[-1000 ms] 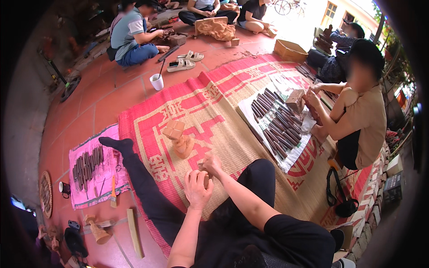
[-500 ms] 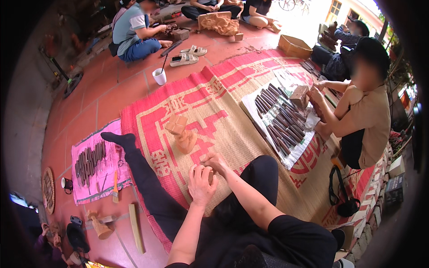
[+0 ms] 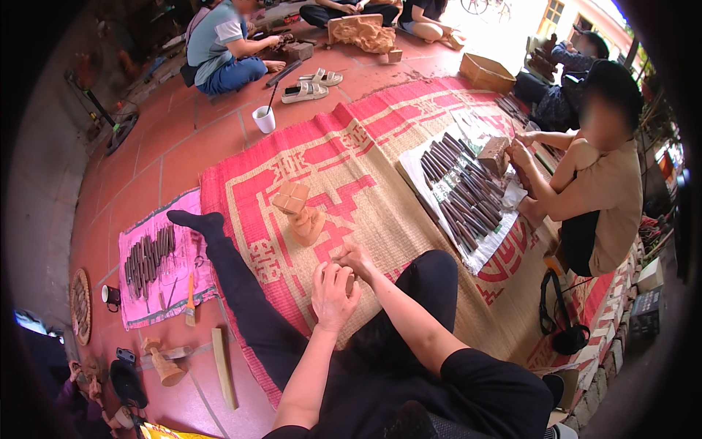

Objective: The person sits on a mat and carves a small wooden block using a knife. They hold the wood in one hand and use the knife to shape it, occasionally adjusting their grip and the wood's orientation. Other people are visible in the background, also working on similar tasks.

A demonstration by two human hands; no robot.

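Observation:
My left hand (image 3: 334, 298) is curled round a small brown piece (image 3: 350, 281) that shows only in part past the fingers. Close against its fingertips, my right hand (image 3: 355, 261) is closed too; what it grips is hidden. Both hands are in front of my bent right knee, above the mat. Just beyond them a carved wooden figure (image 3: 306, 225) with a squared block top (image 3: 291, 197) stands upright on the woven mat (image 3: 384, 212).
Dark-handled carving tools (image 3: 150, 261) lie on a pink cloth (image 3: 191, 241) at left; more tools (image 3: 468, 194) lie on a white cloth (image 3: 417, 172) at right, beside a seated co-worker (image 3: 603, 183). A wooden stick (image 3: 224, 368), a carved piece (image 3: 165, 362) and a white cup (image 3: 264, 119) are on the tiles.
The whole view has shifted slightly. My hands stay together in nearly the same pose, with the right one a little closer over the left fingertips.

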